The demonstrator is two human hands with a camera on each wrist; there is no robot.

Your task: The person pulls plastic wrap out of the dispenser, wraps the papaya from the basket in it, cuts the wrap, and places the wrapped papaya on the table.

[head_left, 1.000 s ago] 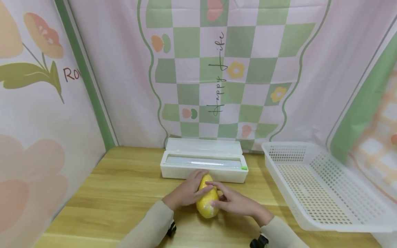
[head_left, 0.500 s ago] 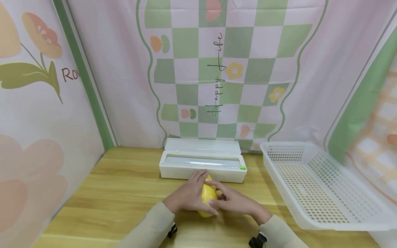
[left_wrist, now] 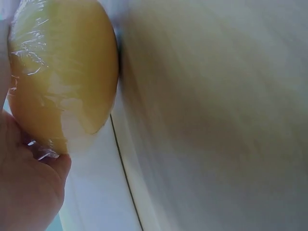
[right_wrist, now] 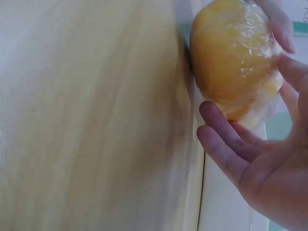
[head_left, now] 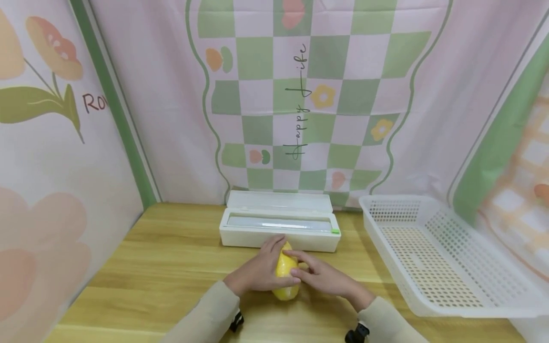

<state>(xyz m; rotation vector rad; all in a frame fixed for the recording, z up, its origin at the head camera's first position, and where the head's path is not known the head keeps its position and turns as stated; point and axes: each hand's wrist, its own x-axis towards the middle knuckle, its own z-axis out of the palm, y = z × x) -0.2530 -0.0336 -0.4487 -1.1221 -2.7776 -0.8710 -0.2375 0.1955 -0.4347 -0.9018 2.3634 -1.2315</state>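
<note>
A yellow, mango-like fruit [head_left: 286,264] wrapped in clear cling film stands between both hands on the wooden table. My left hand [head_left: 261,269] holds its left side, thumb laid across the top and fingers toward the far end. From the right, my right hand [head_left: 328,278] holds it with index finger and thumb, the thumb tip close by the left thumb. In the right wrist view the lower fingers [right_wrist: 224,149] extend loosely beside the fruit's end. Film creases glint on the fruit [left_wrist: 62,72] in the left wrist view.
Just behind the hands lies a long white cling film box [head_left: 279,238], its lid [head_left: 279,201] raised and a green slider [head_left: 335,231] at its right end. A white perforated basket [head_left: 390,267] stands on the right. Patterned curtains [head_left: 171,119] enclose the table.
My left thumb has slid toward the near end of the fruit and lies across it. The right thumb has shifted up slightly, close to the left thumb. Box and basket stay put.
</note>
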